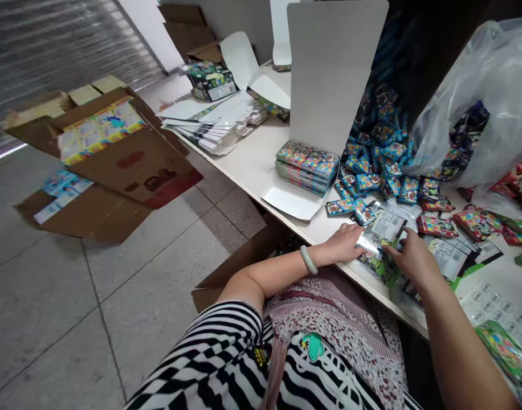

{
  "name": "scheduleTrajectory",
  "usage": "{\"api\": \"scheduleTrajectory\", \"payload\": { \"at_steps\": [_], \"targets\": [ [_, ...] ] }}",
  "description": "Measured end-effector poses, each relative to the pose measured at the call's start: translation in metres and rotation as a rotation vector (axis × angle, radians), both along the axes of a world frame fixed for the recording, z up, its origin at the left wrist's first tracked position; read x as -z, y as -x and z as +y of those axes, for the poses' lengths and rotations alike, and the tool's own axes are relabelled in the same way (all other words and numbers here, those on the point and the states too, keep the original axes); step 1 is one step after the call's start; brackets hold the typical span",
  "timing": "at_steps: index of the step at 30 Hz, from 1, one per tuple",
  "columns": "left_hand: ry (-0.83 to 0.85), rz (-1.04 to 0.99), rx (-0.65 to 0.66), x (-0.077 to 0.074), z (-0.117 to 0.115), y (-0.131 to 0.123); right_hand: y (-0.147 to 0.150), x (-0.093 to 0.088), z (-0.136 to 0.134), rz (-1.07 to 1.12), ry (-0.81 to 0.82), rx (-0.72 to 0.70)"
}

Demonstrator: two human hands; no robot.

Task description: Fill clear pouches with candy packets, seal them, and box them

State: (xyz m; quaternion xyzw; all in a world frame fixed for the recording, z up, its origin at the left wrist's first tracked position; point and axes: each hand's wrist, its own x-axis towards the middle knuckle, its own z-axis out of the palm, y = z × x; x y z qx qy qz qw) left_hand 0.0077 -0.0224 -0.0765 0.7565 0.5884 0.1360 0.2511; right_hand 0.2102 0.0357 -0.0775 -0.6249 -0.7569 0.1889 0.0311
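At the table's front edge lies a clear plastic bag [374, 242] with green and black print and a white label. My left hand [345, 244] grips its left side, with the fingertips pressed on the film. From the other side my right hand [412, 256] pinches the bag between thumb and fingers. More flat printed bags [449, 259] lie under and beside my right hand. Just beyond my hands are loose blue packets [367, 181] and red packets [436, 226]. Left of these, a white display box [293, 204] with its tall flap raised holds stacked packets [308, 165].
Flattened white cartons [218, 125] and a filled display box [209, 80] occupy the table's far left. A clear sack [492, 114] of packets stands at the right, near a sticker sheet [496, 302]. Cardboard boxes [128, 165] stand left of the table; another carton [239, 265] is below its edge.
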Motion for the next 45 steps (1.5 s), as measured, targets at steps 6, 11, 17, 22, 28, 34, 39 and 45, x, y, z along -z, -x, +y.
{"api": "scheduleTrajectory", "payload": {
  "at_steps": [6, 11, 17, 22, 28, 34, 39, 45],
  "targets": [
    [0.028, -0.196, -0.014, 0.011, 0.007, -0.001, -0.003, 0.011, 0.01, 0.31, 0.131, 0.155],
    [0.144, -0.593, -0.233, 0.021, 0.02, -0.001, -0.014, 0.011, 0.02, 0.79, 0.272, 0.503],
    [0.374, -1.2, -0.407, 0.02, 0.027, -0.007, -0.032, 0.005, 0.014, 1.215, 0.399, 0.61],
    [0.571, -1.384, -0.392, 0.014, 0.028, -0.021, -0.033, -0.004, -0.017, 1.157, 0.347, 0.524],
    [0.512, -1.37, -0.356, 0.014, 0.025, -0.029, -0.032, -0.013, -0.041, 0.812, 0.1, 0.442],
    [0.376, -1.283, -0.273, 0.006, 0.032, -0.028, -0.032, -0.032, -0.008, 0.393, -0.589, 0.002],
    [0.315, -1.238, -0.158, -0.001, 0.034, -0.032, -0.027, -0.039, 0.02, 0.256, -0.314, -0.176],
    [0.167, -1.003, -0.234, 0.002, 0.051, -0.033, -0.052, -0.052, 0.023, 0.375, -0.153, 0.043]
  ]
}}
